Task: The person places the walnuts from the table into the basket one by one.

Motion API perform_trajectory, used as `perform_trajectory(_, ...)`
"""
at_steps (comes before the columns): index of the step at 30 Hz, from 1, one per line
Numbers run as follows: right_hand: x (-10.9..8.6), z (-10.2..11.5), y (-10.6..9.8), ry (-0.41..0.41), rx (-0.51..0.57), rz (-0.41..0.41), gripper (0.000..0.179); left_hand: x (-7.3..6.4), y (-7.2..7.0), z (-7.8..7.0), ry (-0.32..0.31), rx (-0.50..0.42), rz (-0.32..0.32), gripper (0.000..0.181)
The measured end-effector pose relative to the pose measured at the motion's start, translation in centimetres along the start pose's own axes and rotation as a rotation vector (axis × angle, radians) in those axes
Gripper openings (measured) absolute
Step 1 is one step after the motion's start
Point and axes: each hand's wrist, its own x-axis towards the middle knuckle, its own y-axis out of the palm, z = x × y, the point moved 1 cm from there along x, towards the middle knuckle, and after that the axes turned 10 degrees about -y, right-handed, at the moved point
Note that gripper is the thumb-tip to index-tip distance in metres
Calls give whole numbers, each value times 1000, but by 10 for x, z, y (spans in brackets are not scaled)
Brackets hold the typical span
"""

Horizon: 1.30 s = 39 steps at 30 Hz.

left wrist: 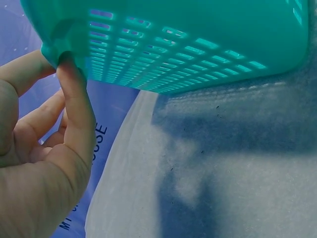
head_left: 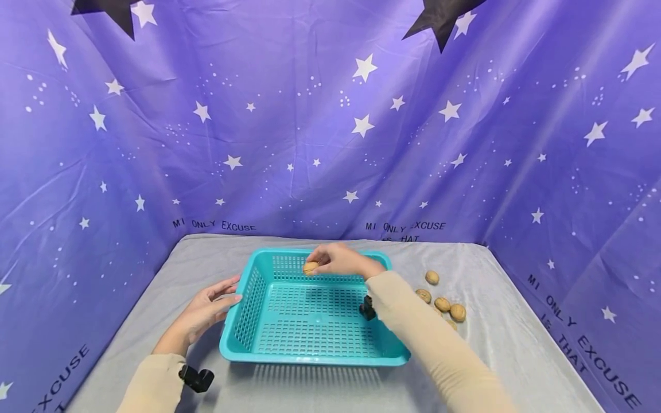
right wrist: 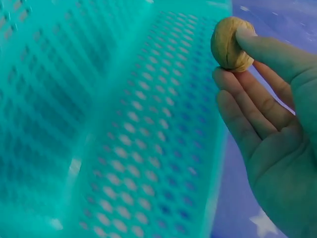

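Observation:
A turquoise perforated plastic basket (head_left: pixel 315 359) stands on the grey cloth, with nothing lying on the visible part of its floor. My left hand (head_left: pixel 203 310) pinches the basket's left rim between thumb and fingers, as the left wrist view shows up close. Over the far part of the basket, my right hand (head_left: pixel 341 259) holds a walnut (right wrist: pixel 230 44) between thumb and fingertips. The right forearm crosses the basket's right side and hides some of it.
Several walnuts (head_left: pixel 458 312) lie on the cloth right of the basket, some partly behind the right sleeve. One walnut (head_left: pixel 432 277) sits farther back. Purple star-printed curtains (head_left: pixel 310 143) enclose the grey-covered table (head_left: pixel 516 344) at the back and sides.

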Motion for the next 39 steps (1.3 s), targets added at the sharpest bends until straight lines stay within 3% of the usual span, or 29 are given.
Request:
perform_trajectory(10, 27, -22, 65, 81, 49, 16, 25, 2, 2, 2, -11, -6, -7, 74)
perform_trajectory(21, 32, -29, 84, 154, 44, -46, 31, 1, 2, 2, -13, -5, -21, 74)
perform_trajectory(27, 27, -20, 71, 130, -3, -3, 43, 0, 3, 1, -7, -10, -18, 73)
perform_trajectory(39, 7, 9, 5, 32, 30, 41, 46, -2, 3, -2, 0, -26, 1, 71)
